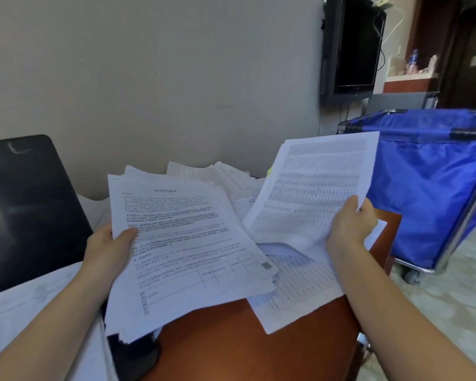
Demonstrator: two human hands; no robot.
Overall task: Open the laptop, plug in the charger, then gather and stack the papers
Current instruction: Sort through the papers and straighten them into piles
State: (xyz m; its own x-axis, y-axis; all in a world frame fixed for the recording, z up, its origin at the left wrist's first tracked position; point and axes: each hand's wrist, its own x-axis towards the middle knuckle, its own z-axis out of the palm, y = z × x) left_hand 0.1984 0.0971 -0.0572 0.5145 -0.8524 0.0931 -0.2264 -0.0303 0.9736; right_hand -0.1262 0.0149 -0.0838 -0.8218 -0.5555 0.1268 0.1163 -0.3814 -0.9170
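Now L hand [107,250] fingers grip paper stack [182,243], R hand [351,224] pinches sheet [313,188].

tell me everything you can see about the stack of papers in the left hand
The stack is a loose sheaf of white printed paper, edges fanned unevenly. Its top sheet shows a centred title, blocks of black text and a ruled grid near the lower end, too blurred to read. The left hand grips its left edge, thumb on top, holding it tilted above the red-brown table. Its right edge overlaps loose sheets in view; contact cannot be told.
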